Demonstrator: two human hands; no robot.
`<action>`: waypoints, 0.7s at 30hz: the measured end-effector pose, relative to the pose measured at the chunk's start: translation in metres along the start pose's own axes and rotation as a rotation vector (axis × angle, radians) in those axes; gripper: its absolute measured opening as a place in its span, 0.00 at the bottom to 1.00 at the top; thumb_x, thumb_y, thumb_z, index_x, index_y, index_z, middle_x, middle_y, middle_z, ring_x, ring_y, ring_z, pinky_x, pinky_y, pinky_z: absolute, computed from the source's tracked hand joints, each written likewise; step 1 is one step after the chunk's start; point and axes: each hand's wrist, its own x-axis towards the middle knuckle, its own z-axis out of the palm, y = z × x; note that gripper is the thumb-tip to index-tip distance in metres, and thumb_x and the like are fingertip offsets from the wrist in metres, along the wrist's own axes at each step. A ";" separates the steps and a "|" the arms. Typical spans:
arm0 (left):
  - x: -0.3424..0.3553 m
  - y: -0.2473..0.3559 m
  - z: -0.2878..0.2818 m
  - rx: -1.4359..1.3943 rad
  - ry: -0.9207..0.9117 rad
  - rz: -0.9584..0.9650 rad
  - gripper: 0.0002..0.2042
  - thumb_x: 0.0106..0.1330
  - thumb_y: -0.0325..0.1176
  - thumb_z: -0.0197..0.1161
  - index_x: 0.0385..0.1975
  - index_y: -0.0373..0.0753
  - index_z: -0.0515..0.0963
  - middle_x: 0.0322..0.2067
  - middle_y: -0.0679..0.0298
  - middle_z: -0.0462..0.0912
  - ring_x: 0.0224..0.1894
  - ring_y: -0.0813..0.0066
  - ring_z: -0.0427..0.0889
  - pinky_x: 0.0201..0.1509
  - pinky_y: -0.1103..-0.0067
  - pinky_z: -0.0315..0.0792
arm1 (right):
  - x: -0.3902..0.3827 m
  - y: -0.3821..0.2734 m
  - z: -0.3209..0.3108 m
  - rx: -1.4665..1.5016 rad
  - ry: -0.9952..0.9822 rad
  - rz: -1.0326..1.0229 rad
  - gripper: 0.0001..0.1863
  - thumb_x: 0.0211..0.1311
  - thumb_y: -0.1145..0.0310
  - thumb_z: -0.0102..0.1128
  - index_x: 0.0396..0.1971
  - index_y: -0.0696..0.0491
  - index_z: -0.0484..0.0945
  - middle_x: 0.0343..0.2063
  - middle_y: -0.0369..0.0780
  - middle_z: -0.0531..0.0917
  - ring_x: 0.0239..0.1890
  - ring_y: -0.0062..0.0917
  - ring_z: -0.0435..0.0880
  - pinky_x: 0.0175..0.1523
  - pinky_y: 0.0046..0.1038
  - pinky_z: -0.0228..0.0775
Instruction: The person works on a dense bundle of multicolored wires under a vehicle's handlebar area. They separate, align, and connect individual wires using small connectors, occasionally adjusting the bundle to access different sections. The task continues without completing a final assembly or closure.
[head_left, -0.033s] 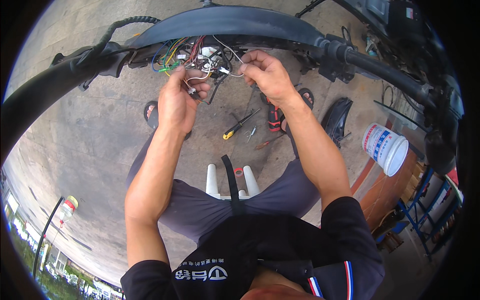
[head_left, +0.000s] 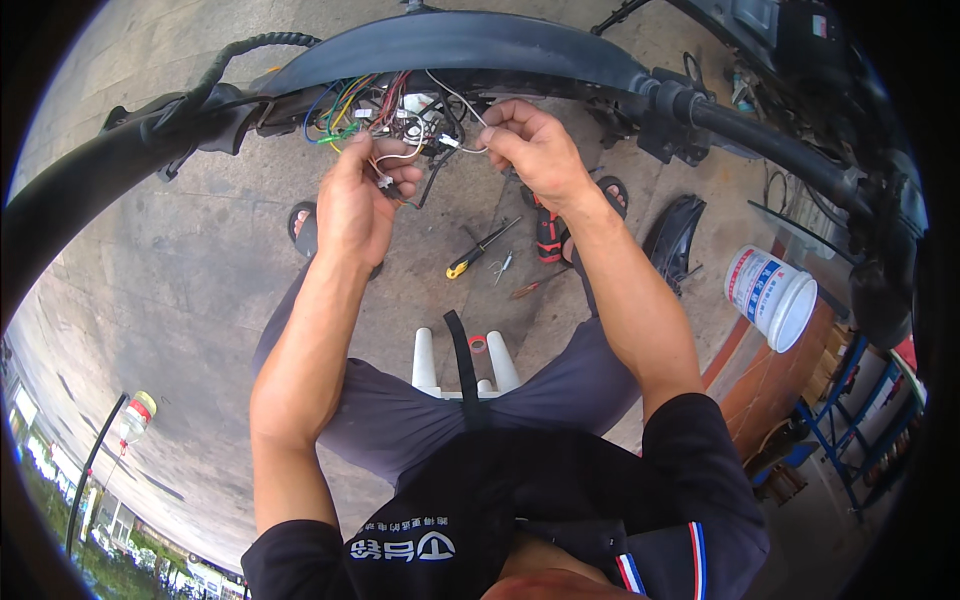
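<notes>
Under the dark curved panel (head_left: 450, 45) of a handlebar hangs a tangle of coloured wires (head_left: 378, 100) with several connectors. My left hand (head_left: 352, 210) is closed around some of these wires, and a small white connector (head_left: 385, 182) shows at its fingers. My right hand (head_left: 540, 160), to the right of the tangle, pinches a thin white wire (head_left: 470, 150) between thumb and fingertips. This wire runs to a white connector (head_left: 450, 141) between the two hands. A black cable (head_left: 430, 180) hangs below it. My fingers hide part of the wiring.
On the ground lie a yellow-and-black screwdriver (head_left: 470, 258), a red-and-black power tool (head_left: 547, 235) and a black curved part (head_left: 675, 240). A white bucket (head_left: 775, 300) lies to the right. A white stool (head_left: 425, 365) with a roll of red tape (head_left: 478, 344) is between my legs.
</notes>
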 end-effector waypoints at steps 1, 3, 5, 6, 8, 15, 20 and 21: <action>0.000 0.000 0.001 -0.002 -0.006 -0.007 0.18 0.68 0.41 0.44 0.34 0.30 0.73 0.30 0.56 0.77 0.31 0.69 0.77 0.34 0.76 0.70 | 0.000 0.000 0.000 -0.003 0.001 0.001 0.09 0.57 0.73 0.55 0.37 0.58 0.72 0.27 0.35 0.79 0.25 0.13 0.72 0.31 0.16 0.63; -0.001 0.000 0.002 -0.014 -0.017 -0.026 0.18 0.68 0.41 0.44 0.35 0.30 0.73 0.31 0.55 0.77 0.32 0.68 0.78 0.35 0.75 0.71 | 0.000 0.000 0.000 -0.001 -0.003 -0.004 0.08 0.57 0.73 0.55 0.37 0.58 0.72 0.27 0.35 0.79 0.25 0.13 0.71 0.31 0.16 0.63; -0.002 0.000 0.004 -0.033 -0.027 -0.051 0.18 0.68 0.41 0.44 0.36 0.29 0.72 0.31 0.54 0.77 0.34 0.66 0.78 0.37 0.74 0.73 | 0.000 0.000 0.000 0.001 -0.001 -0.002 0.09 0.57 0.73 0.55 0.37 0.58 0.72 0.27 0.35 0.79 0.25 0.13 0.71 0.31 0.16 0.63; -0.003 -0.001 0.004 -0.039 -0.022 -0.051 0.17 0.68 0.41 0.43 0.37 0.30 0.71 0.32 0.53 0.77 0.34 0.65 0.79 0.38 0.73 0.74 | 0.000 0.000 0.000 0.000 0.000 0.003 0.09 0.57 0.73 0.55 0.37 0.58 0.72 0.27 0.35 0.79 0.25 0.13 0.71 0.31 0.16 0.63; -0.005 -0.002 0.005 -0.050 -0.020 -0.048 0.17 0.69 0.41 0.43 0.37 0.30 0.70 0.32 0.53 0.77 0.35 0.63 0.79 0.39 0.72 0.75 | 0.000 -0.001 -0.001 -0.007 -0.005 0.001 0.09 0.57 0.73 0.55 0.37 0.58 0.72 0.27 0.35 0.79 0.25 0.13 0.71 0.31 0.16 0.63; -0.007 -0.004 0.004 -0.095 -0.005 -0.066 0.15 0.68 0.38 0.45 0.37 0.30 0.69 0.35 0.51 0.75 0.37 0.58 0.79 0.41 0.66 0.76 | 0.000 -0.001 0.000 -0.029 -0.004 -0.004 0.09 0.57 0.72 0.55 0.37 0.58 0.72 0.27 0.35 0.79 0.25 0.13 0.71 0.31 0.16 0.63; -0.010 -0.002 0.001 -0.036 -0.007 -0.109 0.16 0.66 0.39 0.47 0.40 0.29 0.68 0.37 0.53 0.73 0.39 0.58 0.78 0.40 0.64 0.77 | -0.001 -0.002 0.000 -0.040 -0.007 -0.009 0.09 0.57 0.72 0.55 0.36 0.58 0.72 0.27 0.35 0.79 0.25 0.13 0.71 0.31 0.16 0.63; -0.010 -0.002 0.001 -0.024 -0.009 -0.120 0.17 0.66 0.40 0.47 0.41 0.29 0.68 0.37 0.53 0.73 0.39 0.59 0.78 0.40 0.64 0.77 | -0.001 -0.002 0.000 -0.037 -0.012 -0.012 0.09 0.57 0.71 0.55 0.36 0.58 0.72 0.27 0.34 0.79 0.25 0.13 0.71 0.31 0.16 0.63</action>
